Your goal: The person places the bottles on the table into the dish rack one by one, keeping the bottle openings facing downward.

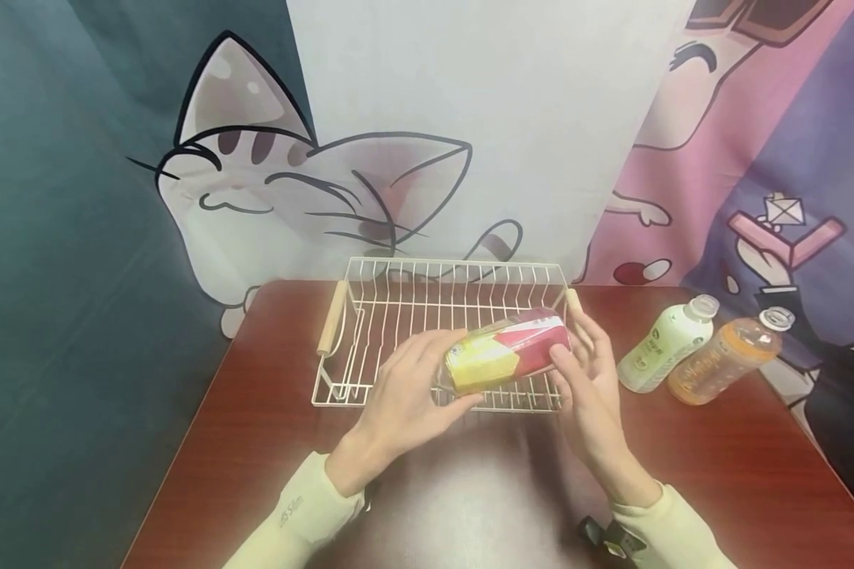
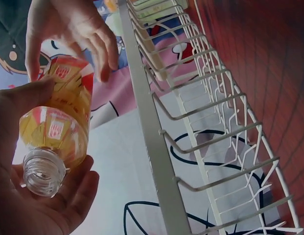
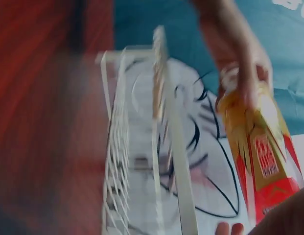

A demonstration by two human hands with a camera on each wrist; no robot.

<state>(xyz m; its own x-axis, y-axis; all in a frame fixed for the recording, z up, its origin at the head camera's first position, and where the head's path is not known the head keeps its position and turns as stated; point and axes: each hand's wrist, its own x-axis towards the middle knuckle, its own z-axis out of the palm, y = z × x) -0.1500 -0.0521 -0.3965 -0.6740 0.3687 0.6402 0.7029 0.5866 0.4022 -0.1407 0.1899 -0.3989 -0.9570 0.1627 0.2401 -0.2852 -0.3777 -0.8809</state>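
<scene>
A clear plastic drink bottle [image 1: 508, 352] with a yellow and red label lies tilted in the air above a white wire dish rack [image 1: 332, 318] with wooden handles. My left hand [image 1: 407, 395] grips its neck end, thumb below and fingers over the top. At the base end, my right hand [image 1: 589, 399] holds it with the thumb on the red part. In the left wrist view the bottle's threaded neck [image 2: 43, 172] shows without a cap. The right wrist view has the bottle [image 3: 262, 152] beside the rack's rail [image 3: 177, 152].
To the right of the rack stand a pale green bottle [image 1: 665, 348] and an orange drink bottle [image 1: 726, 363], side by side. The reddish-brown table [image 1: 256, 442] backs onto a cartoon-printed curtain [image 1: 512, 95]. A dark strap [image 1: 615, 539] sits by my right sleeve.
</scene>
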